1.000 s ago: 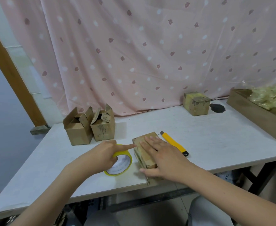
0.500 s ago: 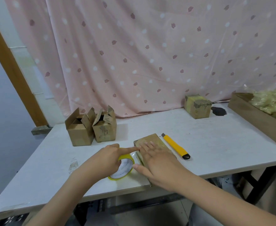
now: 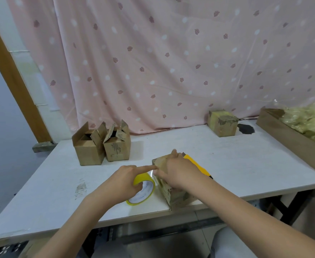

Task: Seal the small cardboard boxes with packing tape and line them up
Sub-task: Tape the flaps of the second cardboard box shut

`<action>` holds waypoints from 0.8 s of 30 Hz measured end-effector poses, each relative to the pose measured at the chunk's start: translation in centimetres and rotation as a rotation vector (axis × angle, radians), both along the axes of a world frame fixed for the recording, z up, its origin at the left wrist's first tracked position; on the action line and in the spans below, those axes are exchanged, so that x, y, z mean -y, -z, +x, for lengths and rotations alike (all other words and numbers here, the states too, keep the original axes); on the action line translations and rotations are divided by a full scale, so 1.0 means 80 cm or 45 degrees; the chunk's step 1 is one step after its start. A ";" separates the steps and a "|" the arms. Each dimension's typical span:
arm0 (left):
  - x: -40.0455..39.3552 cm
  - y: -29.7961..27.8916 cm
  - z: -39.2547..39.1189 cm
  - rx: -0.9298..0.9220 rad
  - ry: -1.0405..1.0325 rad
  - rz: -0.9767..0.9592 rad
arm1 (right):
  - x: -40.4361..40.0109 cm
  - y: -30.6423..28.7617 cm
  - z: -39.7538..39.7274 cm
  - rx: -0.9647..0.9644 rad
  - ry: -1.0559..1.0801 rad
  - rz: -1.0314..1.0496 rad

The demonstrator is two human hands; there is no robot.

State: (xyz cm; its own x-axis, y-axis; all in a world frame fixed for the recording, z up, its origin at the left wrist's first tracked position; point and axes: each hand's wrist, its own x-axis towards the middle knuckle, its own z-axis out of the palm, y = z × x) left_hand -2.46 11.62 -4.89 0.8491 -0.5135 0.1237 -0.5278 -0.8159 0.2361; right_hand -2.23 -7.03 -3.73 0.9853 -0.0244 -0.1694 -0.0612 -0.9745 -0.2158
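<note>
While pinned under the right hand (image 3: 179, 172) near the front edge of the table (image 3: 227, 164), with fingers laid flat over its top, the cardboard box (image 3: 171, 194) overhangs that edge at its near corner. Could tip or slide off the table if pressure shifts toward the person. Just left of the box, touching or nearly so, the yellow tape roll (image 3: 143, 189) gripped by the left hand (image 3: 121, 183): fingers curled round the roll, forefinger stretched out to press the tape end against the box top. Could lift or wrinkle if the roll is pulled before the end has stuck; could also fold back on itself and cling. Cannot tell how much tape is already laid down. Behind the box, partly hidden by the right hand, a yellow utility knife (image 3: 199, 165): risk of being nudged or brushed. Well behind and left of the box, two open boxes (image 3: 101, 148) unsealed; far behind and right, one taped box (image 3: 222, 122).
</note>
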 end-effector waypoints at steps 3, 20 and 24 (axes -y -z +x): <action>-0.001 -0.003 -0.007 -0.049 -0.041 -0.077 | -0.014 -0.011 0.030 -0.125 -0.054 -0.126; -0.025 -0.029 0.000 -0.005 0.067 -0.302 | 0.024 -0.085 0.022 -0.442 0.145 0.468; -0.026 -0.045 0.008 0.012 0.070 -0.157 | 0.033 -0.075 0.023 -0.396 0.163 0.605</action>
